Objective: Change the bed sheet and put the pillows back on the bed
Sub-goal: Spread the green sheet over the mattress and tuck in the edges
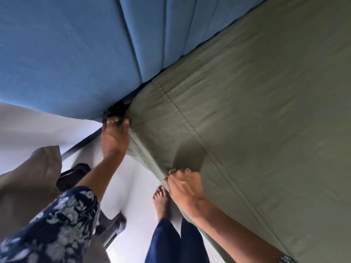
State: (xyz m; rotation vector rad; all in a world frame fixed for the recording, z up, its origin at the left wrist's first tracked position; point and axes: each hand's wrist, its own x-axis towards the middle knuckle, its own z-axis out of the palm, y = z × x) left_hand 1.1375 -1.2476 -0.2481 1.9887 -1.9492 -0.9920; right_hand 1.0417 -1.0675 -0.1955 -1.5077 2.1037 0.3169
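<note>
Head view, looking steeply down at the corner of a bed. Item: olive-green bed sheet (256, 120), woven cotton look, matte, with a double-stitched hem line running diagonally across it; it covers the mattress top and is drawn over the near corner, where it gathers into pleats. Item: blue upholstered headboard (66, 54), fine-textured fabric, padded, divided by deep vertical channels; it meets the sheet along a diagonal seam, with a dark gap at the corner. Item: white floor (136, 186), smooth and glossy, bordered by a pale wall and a dark skirting strip. Item: tan cloth (28, 186), soft and creased, heaped at left beside a dark frame, kind not discernible. Left hand (115, 137): fingers curled, pinching the sheet's bunched edge at the corner, just under the headboard; a ring shows. Right hand (184, 185): fingers folded tight around the sheet's hanging side edge, two rings visible. Sleeve (57, 224): navy with pale floral print. Bare foot (161, 202) on the floor beside the bed; dark blue trouser legs below it.
</note>
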